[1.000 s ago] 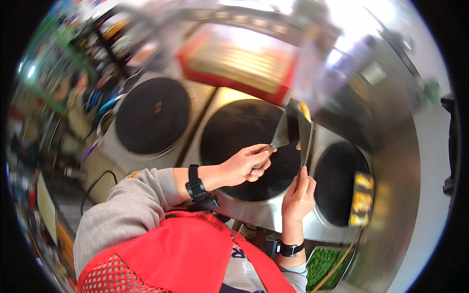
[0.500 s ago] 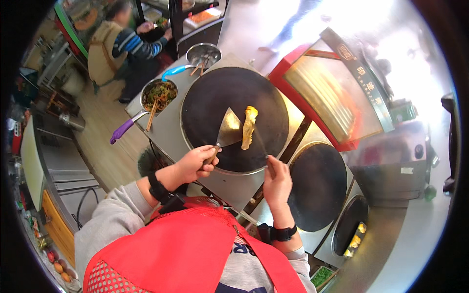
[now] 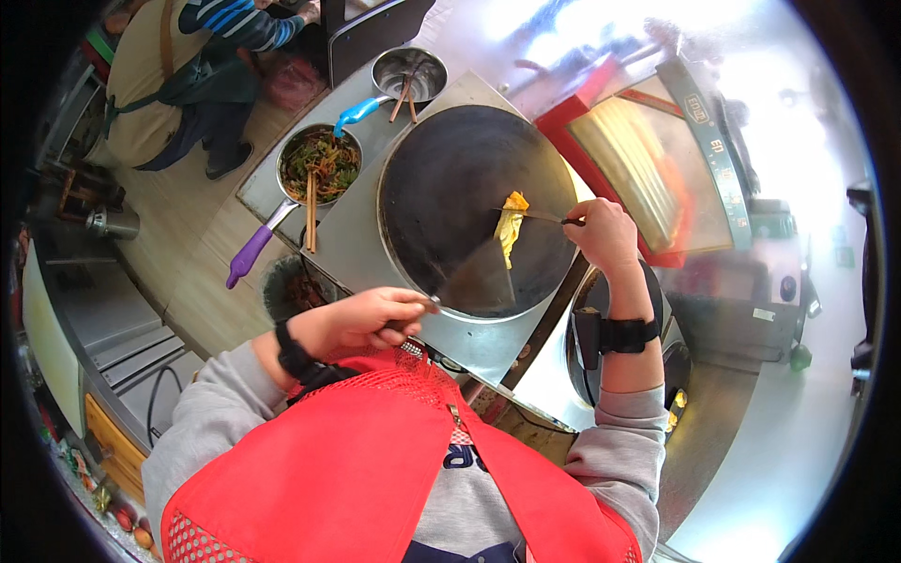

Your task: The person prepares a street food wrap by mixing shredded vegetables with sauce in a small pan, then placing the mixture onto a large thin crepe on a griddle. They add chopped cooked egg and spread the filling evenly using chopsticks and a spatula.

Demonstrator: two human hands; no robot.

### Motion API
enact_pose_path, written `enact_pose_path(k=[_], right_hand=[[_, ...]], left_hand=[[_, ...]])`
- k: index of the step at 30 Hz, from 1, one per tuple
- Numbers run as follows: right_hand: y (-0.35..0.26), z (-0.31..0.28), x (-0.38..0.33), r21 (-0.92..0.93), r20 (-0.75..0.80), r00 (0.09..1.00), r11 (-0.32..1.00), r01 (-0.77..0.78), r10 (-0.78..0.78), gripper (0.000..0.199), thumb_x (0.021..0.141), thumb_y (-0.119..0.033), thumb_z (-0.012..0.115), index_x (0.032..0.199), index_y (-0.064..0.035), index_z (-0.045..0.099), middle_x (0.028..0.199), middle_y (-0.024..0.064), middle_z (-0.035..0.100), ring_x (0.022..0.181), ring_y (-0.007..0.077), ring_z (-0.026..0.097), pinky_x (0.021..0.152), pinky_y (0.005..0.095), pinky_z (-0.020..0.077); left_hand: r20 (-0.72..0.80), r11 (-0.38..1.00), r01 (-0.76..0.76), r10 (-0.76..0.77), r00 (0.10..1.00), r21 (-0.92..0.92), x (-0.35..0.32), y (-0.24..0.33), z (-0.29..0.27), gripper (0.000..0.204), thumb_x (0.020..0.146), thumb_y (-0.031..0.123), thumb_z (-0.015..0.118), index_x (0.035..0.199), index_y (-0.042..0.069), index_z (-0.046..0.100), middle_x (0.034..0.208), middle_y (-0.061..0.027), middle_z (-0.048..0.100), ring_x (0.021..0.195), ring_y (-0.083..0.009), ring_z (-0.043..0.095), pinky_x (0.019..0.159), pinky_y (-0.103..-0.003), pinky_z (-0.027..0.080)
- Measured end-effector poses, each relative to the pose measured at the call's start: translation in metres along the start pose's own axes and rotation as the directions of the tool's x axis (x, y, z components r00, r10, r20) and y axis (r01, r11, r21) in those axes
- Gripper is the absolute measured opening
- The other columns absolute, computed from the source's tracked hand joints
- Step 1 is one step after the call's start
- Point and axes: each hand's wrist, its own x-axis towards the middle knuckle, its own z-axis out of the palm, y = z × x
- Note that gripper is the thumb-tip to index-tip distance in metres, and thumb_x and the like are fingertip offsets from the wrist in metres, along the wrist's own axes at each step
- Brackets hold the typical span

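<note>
On the round black griddle (image 3: 427, 202) lies a narrow, folded yellow egg pancake (image 3: 509, 249). My right hand (image 3: 608, 235) is closed on the dark handle of a thin spatula (image 3: 540, 216), whose slim blade crosses the upper part of the pancake. In my left hand (image 3: 361, 321), the fingers are wrapped round the handle of a wide triangular scraper (image 3: 483, 281). Its blade rests low over the near part of the griddle, just below the pancake's near end; whether it touches the surface I cannot tell.
Left of the griddle stand a purple-handled saucepan (image 3: 298, 141) of shredded vegetables with chopsticks and a blue-handled pan (image 3: 422, 70). A red-framed glass case (image 3: 690, 174) borders the right. Another griddle (image 3: 648, 281) lies behind my right forearm. A co-worker (image 3: 155, 84) stands far left.
My right hand has moved up and right, bringing the thin spatula across the pancake. My left hand has drawn the scraper toward me. The view has shifted, and the co-worker now stands more upright.
</note>
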Motion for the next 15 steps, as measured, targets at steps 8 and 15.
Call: enact_pose_path(k=[8,15], right_hand=[[-0.015,-0.006,-0.021,0.045,0.074,0.997,0.998,0.035,-0.039,0.019,0.078,-0.024,0.065,0.090,-0.0148,0.076,0.092,0.0096,0.071,0.089,0.0289,0.068,0.078,0.0407,0.0542],[-0.024,-0.007,-0.030,0.073,0.032,0.999,0.997,0.029,-0.032,0.020,0.079,-0.024,0.064,0.092,-0.0156,0.076,0.088,0.0079,0.072,0.086,0.0294,0.068,0.075,0.0406,0.0548]], left_hand=[[-0.049,0.978,0.178,-0.185,0.982,-0.113,0.035,-0.013,-0.012,0.020,0.102,0.020,0.048,0.118,0.009,0.054,0.079,-0.0004,0.051,0.051,-0.0031,0.032,0.040,-0.016,0.023],[-0.038,0.979,0.168,-0.173,0.984,-0.116,0.032,-0.013,-0.010,0.021,0.102,0.020,0.048,0.120,0.009,0.054,0.080,-0.0010,0.051,0.050,-0.0030,0.031,0.041,-0.016,0.023]])
